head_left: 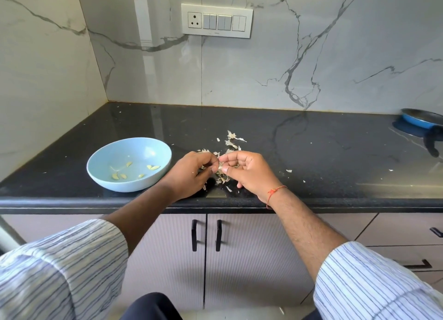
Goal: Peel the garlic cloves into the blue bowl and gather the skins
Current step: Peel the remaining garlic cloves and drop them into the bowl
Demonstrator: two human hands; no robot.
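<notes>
black counter: both hands pinch garlic clove beside blue bowl.

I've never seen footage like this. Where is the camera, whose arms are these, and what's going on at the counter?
There is no machine here: the single picture comes from a camera worn on a person's head, looking down at their own arms. The left hand and right hand meet over the black counter, together pinching a small garlic clove to peel it. A blue bowl to the left holds several peeled cloves. Papery skins lie scattered around and beyond the hands. A blue pan sits far right.
</notes>
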